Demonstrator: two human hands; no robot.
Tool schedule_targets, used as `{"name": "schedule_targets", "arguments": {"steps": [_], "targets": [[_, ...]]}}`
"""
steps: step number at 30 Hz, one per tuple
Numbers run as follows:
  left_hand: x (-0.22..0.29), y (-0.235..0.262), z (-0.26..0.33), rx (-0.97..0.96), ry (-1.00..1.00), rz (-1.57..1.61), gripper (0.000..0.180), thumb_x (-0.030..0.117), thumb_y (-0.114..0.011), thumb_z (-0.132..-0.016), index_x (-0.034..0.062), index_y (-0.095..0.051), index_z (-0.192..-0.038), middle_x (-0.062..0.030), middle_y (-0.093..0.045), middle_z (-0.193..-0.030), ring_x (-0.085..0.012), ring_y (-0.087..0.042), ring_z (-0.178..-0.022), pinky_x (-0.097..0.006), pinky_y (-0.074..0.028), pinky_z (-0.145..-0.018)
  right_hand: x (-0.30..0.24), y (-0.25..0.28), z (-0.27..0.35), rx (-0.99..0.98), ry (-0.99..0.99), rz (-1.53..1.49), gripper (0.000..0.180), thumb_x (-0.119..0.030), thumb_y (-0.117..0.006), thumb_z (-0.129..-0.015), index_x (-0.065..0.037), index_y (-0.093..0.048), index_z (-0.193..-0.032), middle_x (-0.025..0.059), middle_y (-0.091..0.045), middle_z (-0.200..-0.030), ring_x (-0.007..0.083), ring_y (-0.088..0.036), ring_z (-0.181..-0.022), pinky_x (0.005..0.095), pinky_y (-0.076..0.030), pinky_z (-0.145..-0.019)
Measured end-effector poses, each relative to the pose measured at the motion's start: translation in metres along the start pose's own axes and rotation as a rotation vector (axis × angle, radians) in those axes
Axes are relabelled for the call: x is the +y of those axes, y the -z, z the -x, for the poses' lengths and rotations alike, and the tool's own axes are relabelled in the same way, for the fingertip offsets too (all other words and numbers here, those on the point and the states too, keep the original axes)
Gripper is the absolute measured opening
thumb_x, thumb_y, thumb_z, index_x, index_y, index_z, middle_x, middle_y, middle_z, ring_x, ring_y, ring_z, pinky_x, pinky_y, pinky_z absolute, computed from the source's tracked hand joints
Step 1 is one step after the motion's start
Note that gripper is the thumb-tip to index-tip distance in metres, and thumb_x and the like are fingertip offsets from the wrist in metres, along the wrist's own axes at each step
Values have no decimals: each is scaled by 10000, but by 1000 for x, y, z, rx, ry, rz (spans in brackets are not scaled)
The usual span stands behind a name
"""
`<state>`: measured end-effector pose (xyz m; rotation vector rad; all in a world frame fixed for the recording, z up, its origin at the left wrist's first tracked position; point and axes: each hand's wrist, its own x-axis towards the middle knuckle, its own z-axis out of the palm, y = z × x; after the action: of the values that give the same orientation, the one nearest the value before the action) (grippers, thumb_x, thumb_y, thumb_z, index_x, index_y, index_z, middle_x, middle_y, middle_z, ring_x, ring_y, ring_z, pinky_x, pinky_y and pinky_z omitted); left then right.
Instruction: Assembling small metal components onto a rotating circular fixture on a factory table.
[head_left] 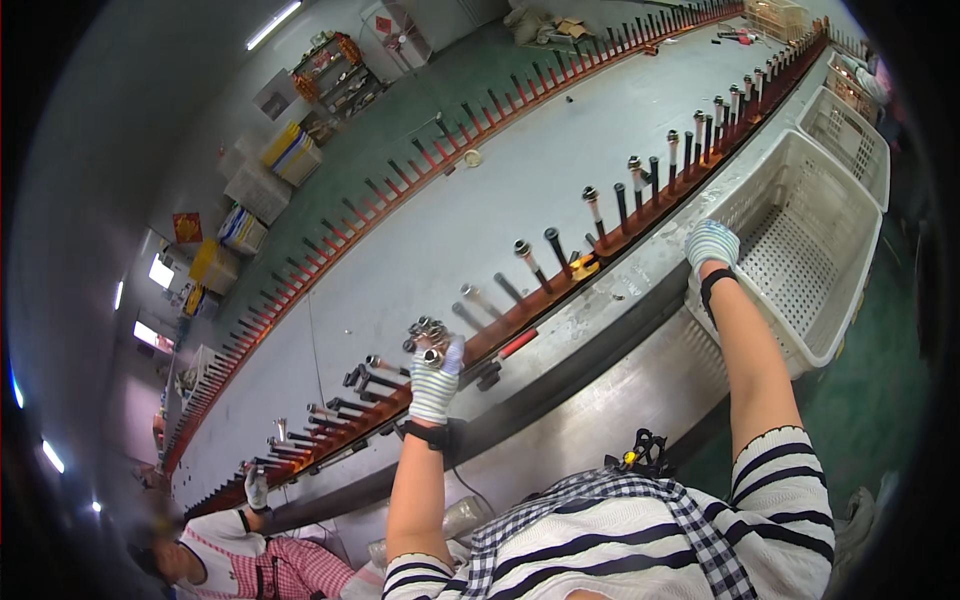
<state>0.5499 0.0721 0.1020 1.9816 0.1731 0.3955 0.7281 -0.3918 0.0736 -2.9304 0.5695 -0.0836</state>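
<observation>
My left hand [436,385], in a striped white glove, is closed around a bunch of shiny metal tube fittings [430,330]. It is over the near row of upright black pegs, which runs along a curved reddish-brown rail [630,236]. Some pegs beside it carry similar metal-ended pieces, such as one fitting [523,248] to its right. My right hand [712,246], gloved alike, is closed at the left rim of a white perforated plastic crate [835,345]. Its fingertips are partly hidden. The crate's bottom shows bare holes.
At lower left a co-worker's gloved hand [256,487] is at the same rail. A red-handled tool [518,344] lies near the table edge. A tape roll [473,158] sits by the far peg row. Another white crate [848,130] stands behind mine.
</observation>
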Motion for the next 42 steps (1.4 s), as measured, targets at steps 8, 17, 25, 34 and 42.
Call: {"name": "schedule_targets", "arguments": {"steps": [8,17,25,34,42], "targets": [[30,18,-4,143,-432,17,216,71,-735,-794,13,-600,-953,-51,-620,-899,-149,-620,-820,-323,-510,-773,5,-4,0,18,12,-8,252,-233,-564,-837,-60,-741,-883,183,-702,-906,317,-693,-881,413,-552,-752],[-6,-34,-5,60,-338,-210,164,177,-735,-785,53,-688,-883,-71,-667,-814,-258,-629,-761,-374,-489,-813,-4,-6,2,51,26,-1,217,-115,-539,-842,-81,-751,-872,144,-720,-899,284,-708,-848,402,-557,-701],[-23,-3,-11,77,-247,29,194,103,-721,-825,59,-611,-978,-29,-641,-925,-119,-600,-786,-269,-498,-732,5,-3,-3,13,11,-45,224,-161,-551,-831,-53,-744,-866,184,-709,-888,313,-702,-867,412,-557,-723],[50,-32,-14,-230,-415,-213,301,115,-731,-729,92,-671,-1023,-66,-648,-954,-229,-634,-852,-370,-504,-739,0,-2,-3,37,21,0,227,-121,-530,-845,-76,-751,-869,149,-718,-891,289,-706,-856,405,-555,-697],[13,-79,-27,-228,-577,-569,194,286,-746,-712,136,-716,-832,-58,-679,-933,-298,-591,-972,-488,-397,-908,-1,-6,-1,53,24,-13,219,-124,-537,-834,-84,-752,-848,141,-722,-866,281,-710,-838,410,-549,-669]]}}
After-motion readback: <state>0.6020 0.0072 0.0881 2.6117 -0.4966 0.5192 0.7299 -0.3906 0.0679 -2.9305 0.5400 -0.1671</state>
